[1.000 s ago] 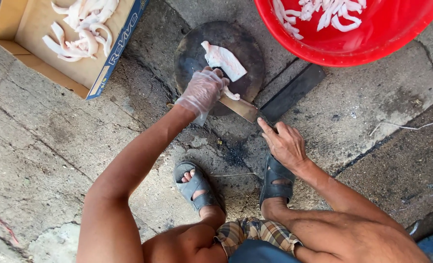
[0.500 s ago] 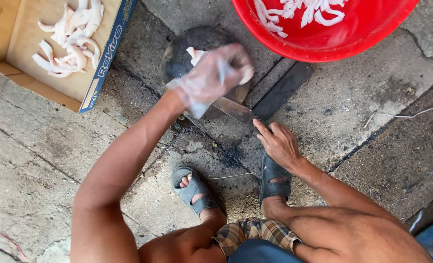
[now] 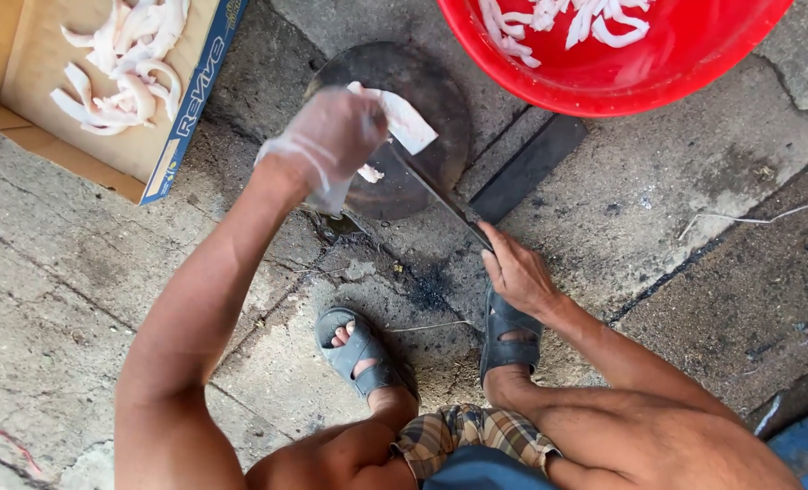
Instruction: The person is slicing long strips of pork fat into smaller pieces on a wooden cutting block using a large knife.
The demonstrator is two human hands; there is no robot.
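On the round dark chopping block [image 3: 422,159] set on the cracked concrete floor [image 3: 50,272], a flat white piece of squid flesh [image 3: 404,118] lies partly under the left hand [image 3: 327,141]. That hand wears a thin clear plastic glove, and its fingers are curled down over the near edge of the piece, pinning it rather than lifting it. The right hand [image 3: 517,272] is closed round the handle of a cleaver [image 3: 431,195] — the blade runs up and left across the block, its edge close beside the white piece. A small white scrap [image 3: 368,172] sits on the block just below the gloved hand.

The piece looks soft, wet and limp, light enough to flop over a finger, and it is likely slippery; the glove probably helps little with grip. Pressing it flat with the fingertips near one end, well back from the blade's edge, seems the safest hold — pinching it up by a corner would let it sag and slide.

A red plastic basin [image 3: 622,86] holding more white strips stands just beyond the block, and an open cardboard box [image 3: 23,63] with cut curled strips lies to the upper left, near the block but apart from it.
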